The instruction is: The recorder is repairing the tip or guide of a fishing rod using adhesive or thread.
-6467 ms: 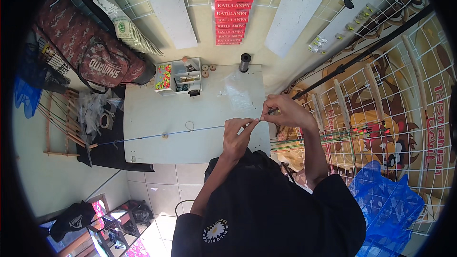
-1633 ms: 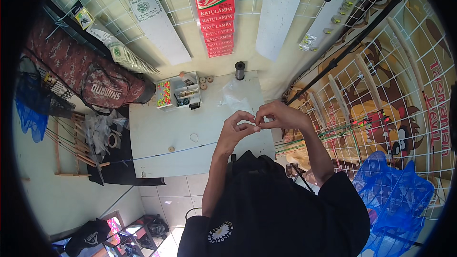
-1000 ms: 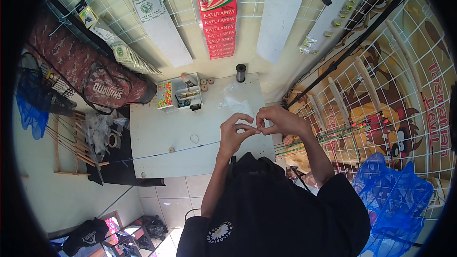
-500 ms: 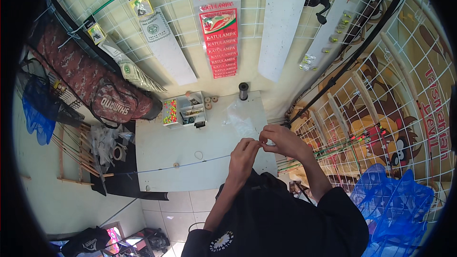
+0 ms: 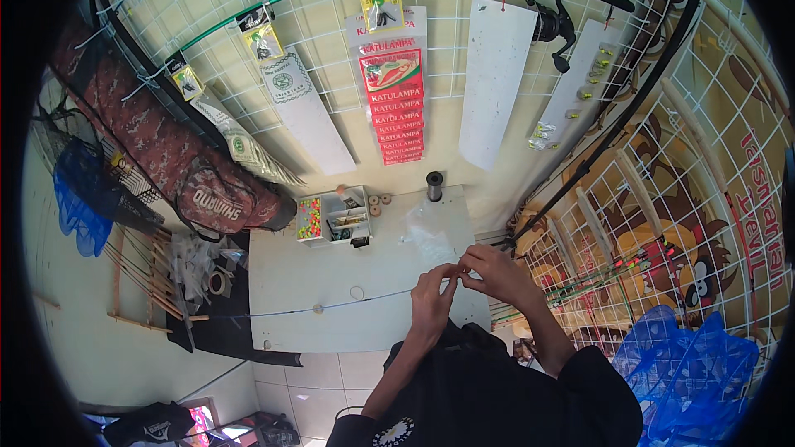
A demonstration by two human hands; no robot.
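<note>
In front of my chest both hands meet, fingertips pinched together over the right part of the white table (image 5: 331, 335). A thin blue rod (image 5: 377, 298) crosses the table from the left and runs into my left hand (image 5: 433, 302), which is closed on it; the fingers hide its end. Against those fingertips, my right hand (image 5: 499, 277) is closed in a pinch, its contents too small to make out. Beside the rod lie a small round tan piece (image 5: 318, 309) and a thin loop (image 5: 357, 292).
A divided white box (image 5: 335, 236) with colourful beads stands at the table's back, near a dark spool (image 5: 434, 186) and clear plastic bags (image 5: 428, 228). Left is a camouflage rod bag (image 5: 219, 199); right, a wire grid holds rods and blue netting (image 5: 687, 364).
The whole view has tilted upward, so the table and wall sit lower in the picture. Both hands stay pinched close together, with slight shifts of the fingers.
</note>
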